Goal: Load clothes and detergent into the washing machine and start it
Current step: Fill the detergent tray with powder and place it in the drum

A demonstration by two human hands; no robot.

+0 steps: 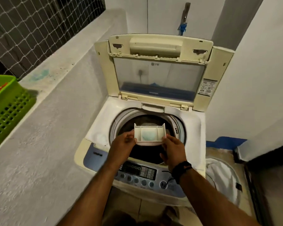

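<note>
A cream top-loading washing machine (95, 126) stands in front of me with its lid (158, 69) folded up. Dark clothes (147, 122) lie in the drum. Over the drum opening I hold a white detergent drawer (149, 132) with pale blue powder in its middle compartment. My left hand (122, 144) pinches the drawer's left end. Its right end is pinched by my right hand (173, 150), which wears a black wrist band. The control panel (137, 175) with round buttons lies below my wrists.
A white ledge (44, 115) runs along the left, bearing a green perforated basket (8, 108). A netted window sits above it. A tap with a blue fitting (184, 20) is on the back wall. A white bucket (222, 178) stands right of the machine.
</note>
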